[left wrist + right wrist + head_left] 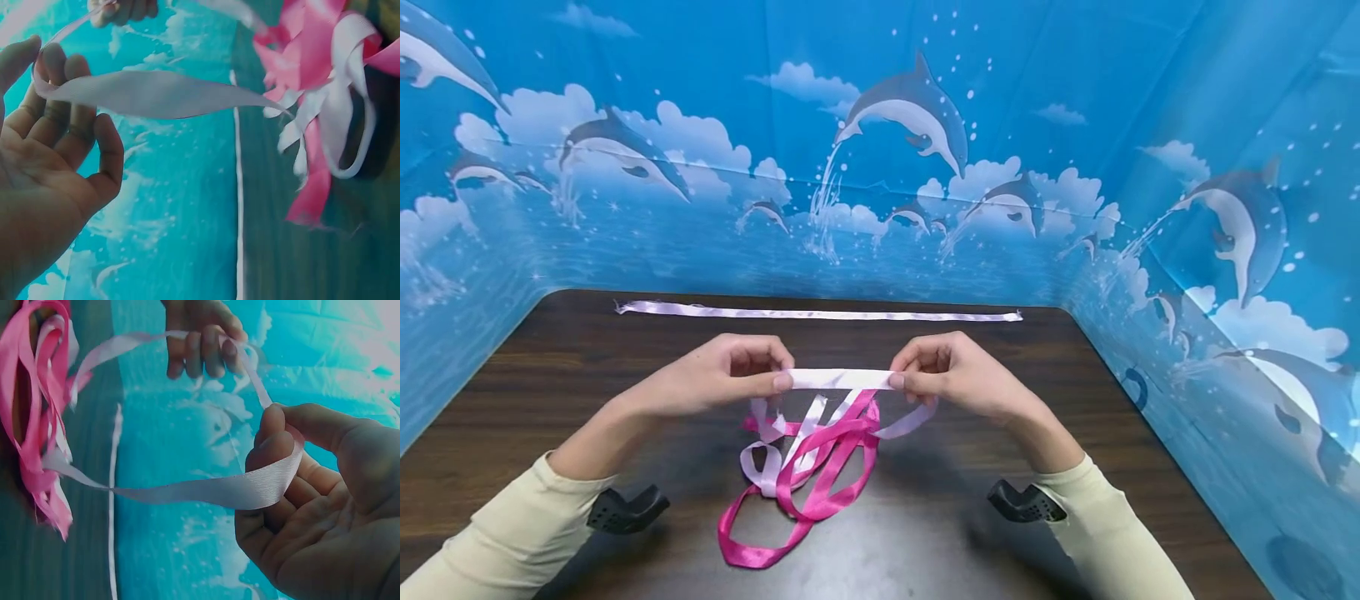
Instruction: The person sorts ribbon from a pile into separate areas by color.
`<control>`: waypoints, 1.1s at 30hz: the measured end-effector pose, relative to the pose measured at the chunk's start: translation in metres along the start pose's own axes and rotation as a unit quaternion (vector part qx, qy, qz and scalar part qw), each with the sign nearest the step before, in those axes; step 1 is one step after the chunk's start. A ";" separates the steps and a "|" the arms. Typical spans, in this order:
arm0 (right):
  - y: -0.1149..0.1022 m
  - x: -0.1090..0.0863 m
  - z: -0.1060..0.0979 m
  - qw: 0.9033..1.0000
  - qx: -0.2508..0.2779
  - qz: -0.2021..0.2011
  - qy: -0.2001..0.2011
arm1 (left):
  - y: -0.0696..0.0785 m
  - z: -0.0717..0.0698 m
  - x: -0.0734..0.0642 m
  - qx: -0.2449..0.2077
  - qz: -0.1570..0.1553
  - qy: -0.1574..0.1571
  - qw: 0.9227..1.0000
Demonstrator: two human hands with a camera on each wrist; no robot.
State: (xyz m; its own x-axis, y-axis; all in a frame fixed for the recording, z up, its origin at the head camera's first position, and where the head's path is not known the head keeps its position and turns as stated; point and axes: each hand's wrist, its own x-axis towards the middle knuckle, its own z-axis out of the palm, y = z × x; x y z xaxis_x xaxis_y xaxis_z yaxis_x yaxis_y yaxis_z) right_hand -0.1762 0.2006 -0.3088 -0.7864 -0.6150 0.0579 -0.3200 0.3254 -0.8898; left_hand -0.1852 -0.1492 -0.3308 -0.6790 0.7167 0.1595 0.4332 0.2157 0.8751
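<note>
Between my two hands a pale lilac ribbon is stretched level above the table. My left hand pinches it between thumb and index finger, and my right hand pinches it the same way a short span along. From each pinch a length of the ribbon hangs down, as the right wrist view shows with its pale loop. The lengths run to a loose heap of bright pink ribbon and pale ribbon on the table below, its loops crossing one another.
A separate pale ribbon strip lies straight across the far side of the dark wood table. A blue dolphin-print curtain encloses the table at the back and sides. Black wrist cameras sit at both cuffs.
</note>
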 end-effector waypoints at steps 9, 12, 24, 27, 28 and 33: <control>0.006 -0.005 -0.029 0.997 -0.001 -0.003 0.075 | 0.004 -0.033 -0.016 0.022 -0.008 0.087 0.996; 0.009 -0.008 -0.041 0.995 -0.001 -0.005 0.096 | 0.001 -0.043 -0.020 0.022 -0.027 0.126 0.991; 0.042 -0.014 -0.086 0.991 -0.041 0.007 0.129 | -0.055 -0.085 -0.030 -0.024 -0.114 0.223 0.968; 0.057 -0.012 -0.094 0.991 -0.031 0.021 0.132 | -0.073 -0.093 -0.033 -0.027 -0.141 0.244 0.959; 0.063 -0.011 -0.097 0.990 -0.029 0.026 0.133 | -0.078 -0.096 -0.034 -0.027 -0.151 0.254 0.955; 0.095 -0.009 -0.107 0.987 -0.036 0.060 0.147 | -0.100 -0.111 -0.045 -0.056 -0.169 0.291 0.940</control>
State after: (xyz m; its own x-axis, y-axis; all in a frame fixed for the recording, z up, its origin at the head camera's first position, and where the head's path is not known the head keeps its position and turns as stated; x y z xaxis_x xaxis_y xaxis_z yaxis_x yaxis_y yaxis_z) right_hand -0.2564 0.3143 -0.3454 -0.9366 -0.3378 0.0929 -0.2440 0.4388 -0.8648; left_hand -0.2642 -0.2767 -0.3747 -0.9901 0.1279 0.0579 0.0912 0.2721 0.9579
